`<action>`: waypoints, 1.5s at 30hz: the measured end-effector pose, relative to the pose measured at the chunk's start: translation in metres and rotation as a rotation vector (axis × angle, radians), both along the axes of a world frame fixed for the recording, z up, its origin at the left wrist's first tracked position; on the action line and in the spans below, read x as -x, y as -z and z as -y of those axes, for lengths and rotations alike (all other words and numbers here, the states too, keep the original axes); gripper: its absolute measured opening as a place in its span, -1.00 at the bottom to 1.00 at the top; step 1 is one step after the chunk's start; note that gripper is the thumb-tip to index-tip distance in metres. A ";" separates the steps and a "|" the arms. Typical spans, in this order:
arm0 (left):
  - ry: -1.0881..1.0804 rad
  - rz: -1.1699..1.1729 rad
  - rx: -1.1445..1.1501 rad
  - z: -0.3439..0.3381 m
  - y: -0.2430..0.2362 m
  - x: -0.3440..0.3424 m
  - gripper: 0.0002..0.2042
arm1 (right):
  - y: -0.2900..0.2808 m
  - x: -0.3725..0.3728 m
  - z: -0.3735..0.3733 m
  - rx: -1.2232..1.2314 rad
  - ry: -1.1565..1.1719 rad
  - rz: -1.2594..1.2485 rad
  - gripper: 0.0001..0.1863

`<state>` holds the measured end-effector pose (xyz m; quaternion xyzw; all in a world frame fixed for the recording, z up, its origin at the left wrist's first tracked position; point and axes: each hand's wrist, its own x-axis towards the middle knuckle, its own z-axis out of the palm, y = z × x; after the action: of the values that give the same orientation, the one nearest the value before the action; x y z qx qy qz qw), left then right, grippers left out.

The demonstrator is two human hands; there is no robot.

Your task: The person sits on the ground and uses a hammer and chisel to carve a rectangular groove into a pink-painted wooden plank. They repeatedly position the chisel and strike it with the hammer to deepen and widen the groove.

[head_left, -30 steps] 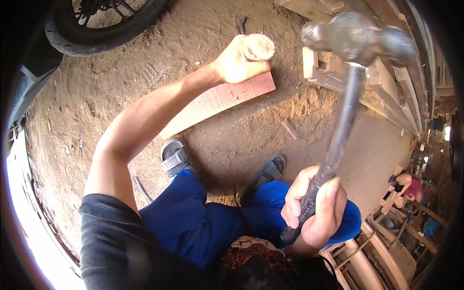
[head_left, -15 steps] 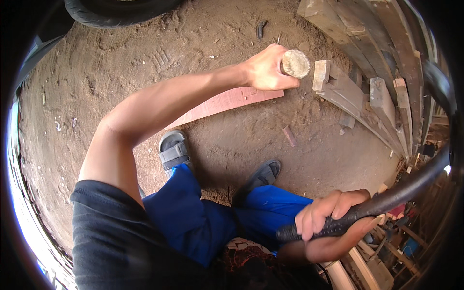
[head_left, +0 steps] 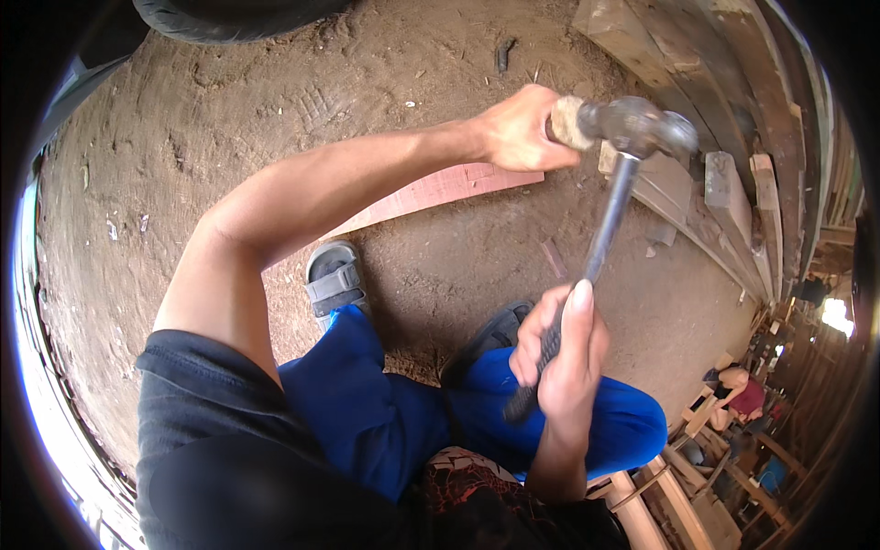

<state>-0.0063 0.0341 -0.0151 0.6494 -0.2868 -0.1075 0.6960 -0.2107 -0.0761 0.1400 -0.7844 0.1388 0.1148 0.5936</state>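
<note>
My left hand (head_left: 527, 130) is closed round a thick wooden-handled tool (head_left: 570, 124), whose pale, worn butt faces to the right. The hand hides the rest of the tool, so I cannot tell its lower end. Under my left hand and forearm lies a reddish board (head_left: 431, 194) with small cuts near its end. My right hand (head_left: 568, 353) grips the black handle of a hammer (head_left: 610, 220), thumb along it. The hammer's metal head, slightly blurred, is up against the butt of the wooden handle, or very close to it.
Stacked timber beams (head_left: 669, 188) stand to the right of my hands. A small wood offcut (head_left: 555, 259) lies on the dirt floor (head_left: 440, 275). At the far left is a black tyre (head_left: 238, 23). Another person (head_left: 741, 396) is among wooden pieces at the lower right.
The hammer has swung from the lower right up and inward to the wooden butt. My right hand turned with it. My left hand has stayed nearly in place.
</note>
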 end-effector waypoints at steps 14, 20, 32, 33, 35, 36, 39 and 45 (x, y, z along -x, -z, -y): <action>-0.529 -0.406 0.194 -0.018 -0.037 -0.003 -0.88 | 0.026 0.018 0.047 -0.197 0.241 -0.330 -0.53; -0.678 -0.194 0.202 -0.043 -0.032 0.011 -0.89 | 0.070 0.028 0.058 -0.265 0.328 -0.553 -0.53; -0.377 0.047 0.021 -0.036 -0.021 0.053 -0.88 | 0.077 0.032 0.074 -0.322 0.257 -0.489 -0.53; -0.371 0.022 0.034 -0.033 -0.022 0.054 -0.87 | 0.079 0.033 0.075 -0.320 0.249 -0.490 -0.53; -0.366 0.007 0.036 -0.031 -0.019 0.056 -0.88 | 0.082 0.035 0.078 -0.293 0.202 -0.476 -0.55; -0.342 -0.018 0.075 -0.032 -0.015 0.056 -0.88 | 0.083 0.037 0.080 -0.279 0.177 -0.470 -0.55; -0.312 -0.023 0.110 -0.031 -0.012 0.057 -0.89 | 0.091 0.044 0.081 -0.259 0.165 -0.398 -0.56; -0.304 0.008 0.099 -0.030 -0.007 0.056 -0.90 | 0.094 0.044 0.079 -0.214 0.166 -0.391 -0.56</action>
<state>-0.0623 0.0646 -0.0082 0.6506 -0.1929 0.0157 0.7343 -0.2549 -0.1552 0.0458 -0.6658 0.3023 0.2292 0.6425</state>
